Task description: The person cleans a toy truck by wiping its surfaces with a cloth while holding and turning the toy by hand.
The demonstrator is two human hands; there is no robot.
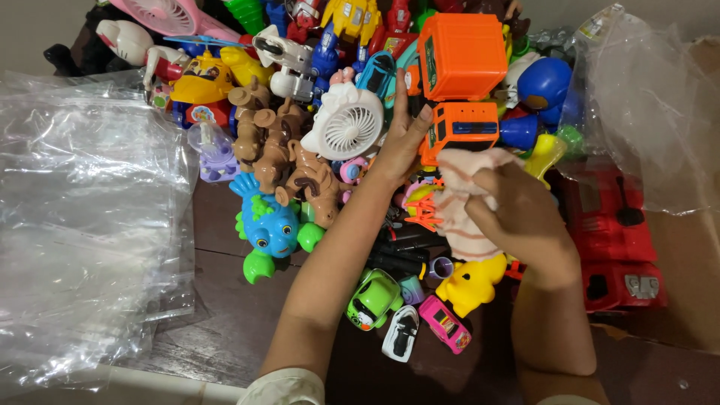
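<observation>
- Head view: the orange toy truck (459, 90) stands in the toy pile, its long axis running away from the person, container end at the far side.
- The left hand (401, 142) lies flat against the truck's left side, fingers (400, 94) pressed together and pointing away.
- The right hand (517, 214), just nearer than the truck's cab, has its fingers bunched around a pale striped cloth (461, 199) touching the cab.
- A white toy fan (346, 124) sits just left of the truck; clear plastic bags (82, 217) lie far left on the dark surface (225, 315).

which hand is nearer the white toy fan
Left. The left hand lies right beside the white toy fan, about touching its edge. The right hand, gripping a cloth, sits farther off, lower right.
</observation>
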